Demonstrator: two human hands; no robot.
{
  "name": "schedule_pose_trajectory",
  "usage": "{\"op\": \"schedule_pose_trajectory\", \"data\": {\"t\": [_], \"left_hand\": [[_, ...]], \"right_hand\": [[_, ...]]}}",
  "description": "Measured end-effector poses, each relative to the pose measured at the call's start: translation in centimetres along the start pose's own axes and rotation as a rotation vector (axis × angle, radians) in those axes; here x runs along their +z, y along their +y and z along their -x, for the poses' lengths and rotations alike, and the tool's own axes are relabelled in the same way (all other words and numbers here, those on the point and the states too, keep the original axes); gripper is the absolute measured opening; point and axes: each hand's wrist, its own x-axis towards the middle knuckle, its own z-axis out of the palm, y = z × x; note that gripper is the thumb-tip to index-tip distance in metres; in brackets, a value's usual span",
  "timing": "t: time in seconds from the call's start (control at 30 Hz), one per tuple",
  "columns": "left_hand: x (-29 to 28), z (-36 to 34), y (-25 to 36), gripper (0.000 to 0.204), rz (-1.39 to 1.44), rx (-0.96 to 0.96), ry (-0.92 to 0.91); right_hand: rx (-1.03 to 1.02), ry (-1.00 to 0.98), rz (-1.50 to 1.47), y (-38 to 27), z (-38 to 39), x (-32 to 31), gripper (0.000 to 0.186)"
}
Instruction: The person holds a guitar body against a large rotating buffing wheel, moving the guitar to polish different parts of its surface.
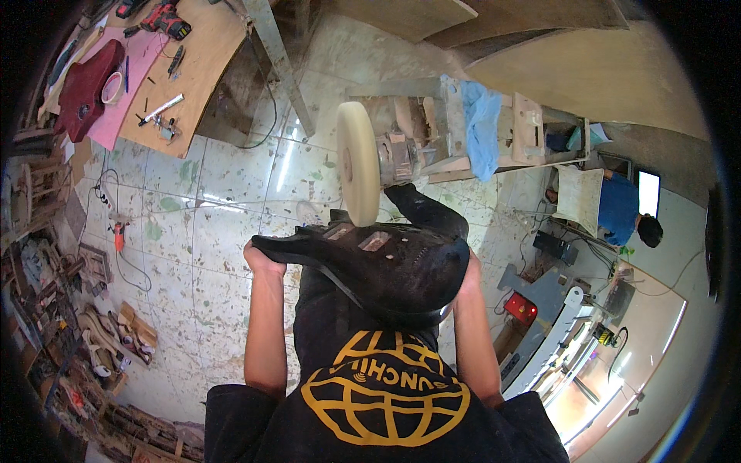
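Note:
A glossy black electric guitar body (417,266) with rectangular cavities is held level in front of my waist. My left hand (264,261) grips the pointed horn at its left end, fingers mostly hidden beneath. At the rounded right end, my right hand (469,274) is closed on the edge, with its fingers largely out of sight behind the body. A cream buffing wheel (359,163) stands upright just beyond, its lower rim meeting the guitar body's far edge in view; whether they touch I cannot tell.
The wheel's machine (397,154) sits by a wooden frame with a blue cloth (482,127). At far left, a workbench (208,69) carries a dark red guitar body (89,85) and a drill (164,19). An orange corded tool (118,235) lies on the floor. Another person (621,208) is at right.

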Motion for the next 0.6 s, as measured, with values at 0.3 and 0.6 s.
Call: {"op": "schedule_pose_trajectory", "data": {"t": [0.3, 0.6], "left_hand": [[-0.2, -3.6, -0.2, 0.042, 0.035, 0.003, -0.008], [1.0, -6.0, -3.3, 0.051, 0.037, -0.067, -0.12]], "right_hand": [[0.017, 0.069, 0.019, 0.9, -3.2, 0.5, 0.044], [-0.004, 0.043, -0.012, -0.2, -4.6, -0.4, 0.047]]}}
